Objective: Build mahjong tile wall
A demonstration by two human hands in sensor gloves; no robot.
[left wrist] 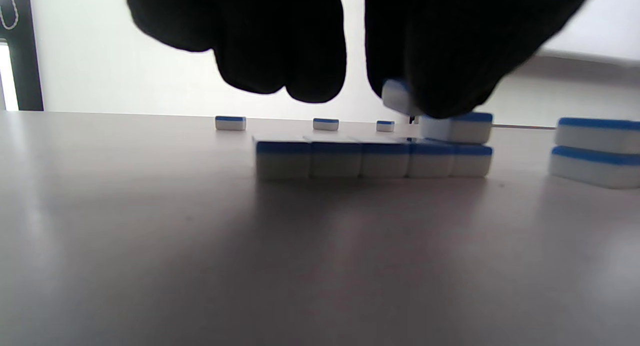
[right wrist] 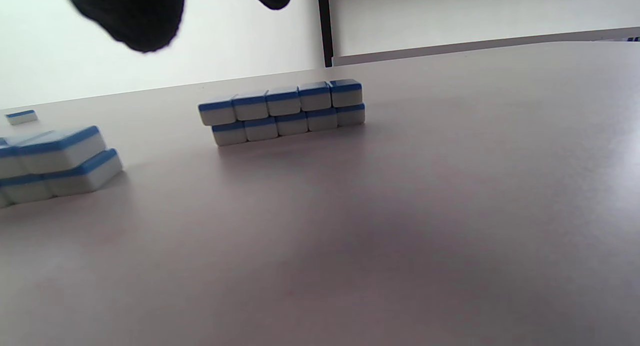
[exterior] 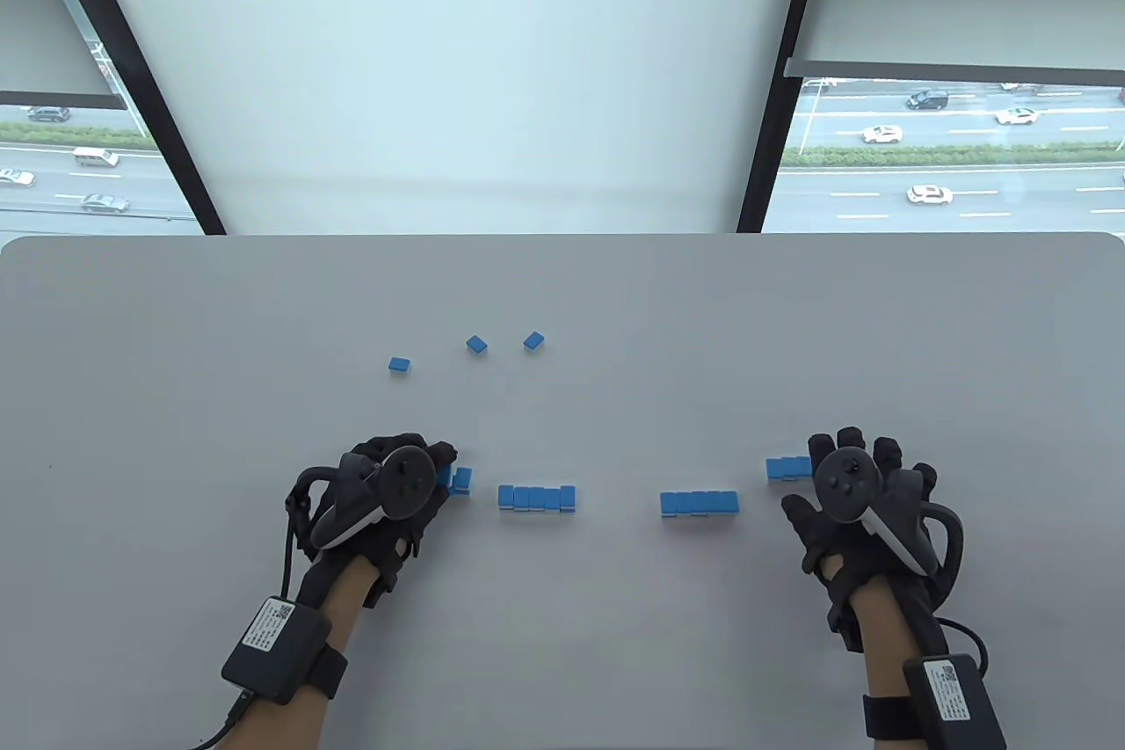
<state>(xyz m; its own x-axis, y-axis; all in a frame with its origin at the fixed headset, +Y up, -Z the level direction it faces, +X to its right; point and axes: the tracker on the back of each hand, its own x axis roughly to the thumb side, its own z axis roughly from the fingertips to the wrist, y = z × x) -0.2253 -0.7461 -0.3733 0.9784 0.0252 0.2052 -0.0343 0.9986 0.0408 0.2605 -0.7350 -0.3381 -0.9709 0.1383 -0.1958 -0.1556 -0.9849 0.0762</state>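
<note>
Beside a window over a busy road, the left hand point(exterior: 387, 495) pinches a tile point(left wrist: 400, 97) just above its half-built wall section point(left wrist: 372, 159), evidently adding a second layer, while the right hand point(exterior: 857, 491), fingers spread, holds nothing near a finished section point(right wrist: 285, 111).

Bright backlight from the windows, soft shadows

Daylight floods in behind the table point(exterior: 562, 302), leaving pale glare on its surface in the wrist views. Gloved fingers point(left wrist: 280, 46) show as blurred black silhouettes. Nearest tiles point(right wrist: 60, 161) are soft; the table view is sharp, its window frames splayed.
</note>
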